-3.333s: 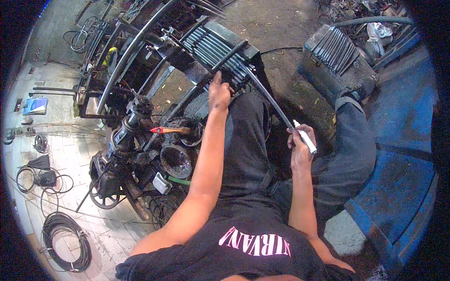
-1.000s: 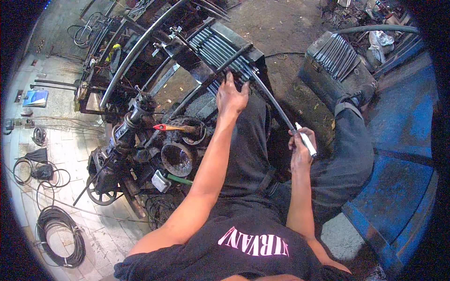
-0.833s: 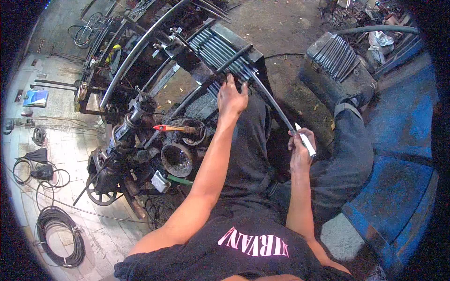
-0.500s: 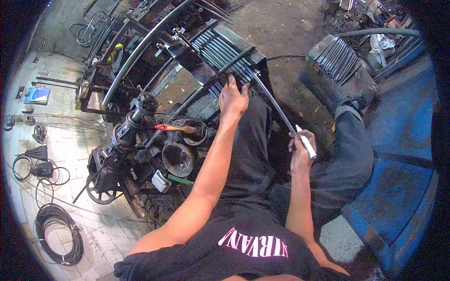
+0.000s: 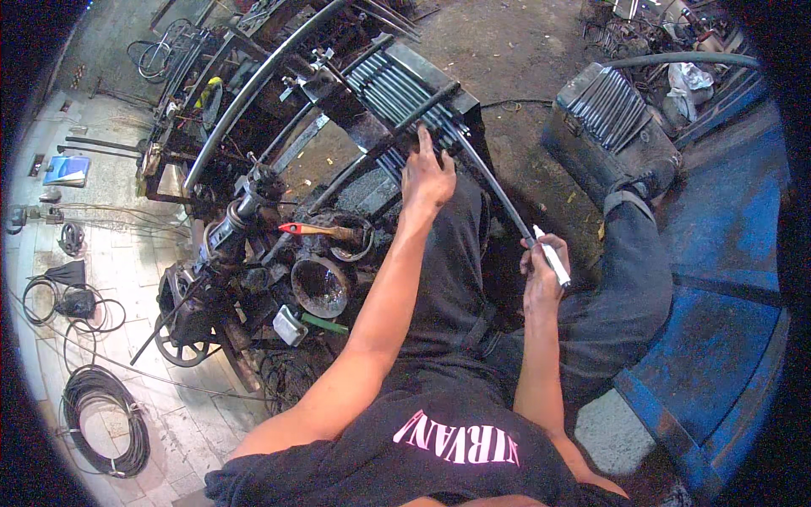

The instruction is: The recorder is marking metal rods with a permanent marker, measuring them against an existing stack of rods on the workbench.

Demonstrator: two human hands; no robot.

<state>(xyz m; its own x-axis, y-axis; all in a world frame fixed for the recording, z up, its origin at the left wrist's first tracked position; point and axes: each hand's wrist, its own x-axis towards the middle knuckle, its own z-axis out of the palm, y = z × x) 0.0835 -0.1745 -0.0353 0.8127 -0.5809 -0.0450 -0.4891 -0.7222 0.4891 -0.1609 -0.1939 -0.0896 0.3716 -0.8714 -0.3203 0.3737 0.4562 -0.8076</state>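
Several dark metal rods [image 5: 395, 91] lie side by side in a metal rack in front of me. My left hand [image 5: 428, 179] is at the near edge of these rods, its index finger stretched toward them and other fingers partly curled. Whether the fingertip touches a rod I cannot tell. One longer rod [image 5: 497, 188] slants from the rack down to my right hand [image 5: 543, 275]. That hand is closed around a white marker [image 5: 553, 264], and the rod's near end meets its fingers. The fingers partly hide the marker and the rod's end.
A second bundle of rods [image 5: 606, 106] rests on a box at the right. Left of my arm stand a red-handled brush [image 5: 317, 231], a grimy metal bowl [image 5: 319, 287] and a machine with a handwheel [image 5: 184, 345]. Coiled cable [image 5: 106, 422] lies on the tiles; blue metal panels [image 5: 705, 355] flank my right.
My left hand has shifted slightly right and its index finger now stretches out more on its own. My right hand, the marker and the long rod look unchanged.
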